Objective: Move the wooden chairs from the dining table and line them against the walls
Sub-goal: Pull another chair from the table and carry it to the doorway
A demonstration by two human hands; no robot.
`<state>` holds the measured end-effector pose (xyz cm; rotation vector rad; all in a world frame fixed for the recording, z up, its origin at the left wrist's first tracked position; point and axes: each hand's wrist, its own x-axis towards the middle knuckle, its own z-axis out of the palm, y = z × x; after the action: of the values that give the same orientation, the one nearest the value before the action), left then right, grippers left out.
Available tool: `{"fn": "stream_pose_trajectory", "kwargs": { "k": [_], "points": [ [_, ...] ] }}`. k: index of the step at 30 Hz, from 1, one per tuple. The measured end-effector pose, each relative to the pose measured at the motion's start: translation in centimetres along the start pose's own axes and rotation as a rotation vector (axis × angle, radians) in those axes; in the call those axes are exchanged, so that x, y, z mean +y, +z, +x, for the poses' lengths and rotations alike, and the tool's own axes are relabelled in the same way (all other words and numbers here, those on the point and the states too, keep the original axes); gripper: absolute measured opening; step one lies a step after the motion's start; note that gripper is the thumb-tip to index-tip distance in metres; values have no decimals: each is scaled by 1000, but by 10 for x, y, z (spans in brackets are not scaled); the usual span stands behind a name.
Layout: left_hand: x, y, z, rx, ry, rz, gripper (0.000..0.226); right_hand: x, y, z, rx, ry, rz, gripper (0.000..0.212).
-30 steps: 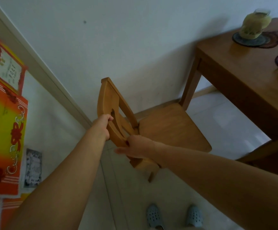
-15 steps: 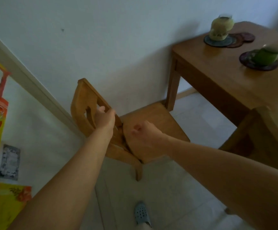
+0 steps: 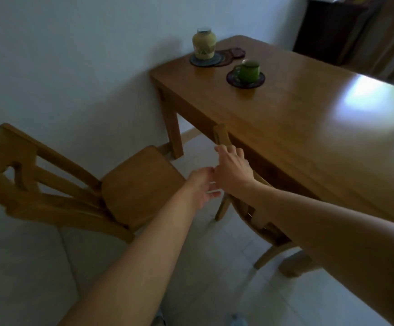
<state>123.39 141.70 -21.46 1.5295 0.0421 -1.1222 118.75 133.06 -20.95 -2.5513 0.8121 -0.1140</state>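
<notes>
Chair (image 3: 130, 184) stands at the wall (image 3: 73, 67); right hand (image 3: 232, 171), fingers straight, touches a second chair (image 3: 220, 135) at the table (image 3: 308, 118); left hand (image 3: 201, 185) loose, empty

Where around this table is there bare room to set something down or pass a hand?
Free: the table top right of the green cup, bare to its near edge; the floor strip between the wall-side chair and the tucked chair. Crowded: the far corner, with jar and cup on coasters; tight between the wall-side seat and the table leg.
</notes>
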Motion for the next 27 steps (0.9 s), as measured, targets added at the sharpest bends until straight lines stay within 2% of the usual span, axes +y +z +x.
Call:
{"fn": "stream_pose_trajectory", "kwargs": {
  "k": [2,5,8,12,14,16,18,20,27],
  "points": [
    [-8,47,-5,-17,-8,-53,30,38,-23,-14,24,20,3,55],
    [-18,76,-7,21,-32,-116,29,68,-37,-27,-41,76,53,54],
    [-33,101,-8,56,-88,-112,28,96,-48,-44,-180,120,124,65],
    [-50,122,-3,63,-136,-90,38,125,-58,-65,-308,153,206,76],
    [-55,128,0,79,-152,-98,46,136,-62,-73,-368,143,196,66],
    [-60,135,2,90,-160,-112,52,147,-65,-80,-451,111,129,45],
    [-65,142,2,100,-158,-133,55,156,-67,-85,-554,92,44,33],
    [-69,148,2,120,-157,-127,57,166,-69,-89,-616,94,-26,34],
    [-65,156,3,244,-126,-121,52,180,-66,-82,-662,99,-172,33]
  ]
}}
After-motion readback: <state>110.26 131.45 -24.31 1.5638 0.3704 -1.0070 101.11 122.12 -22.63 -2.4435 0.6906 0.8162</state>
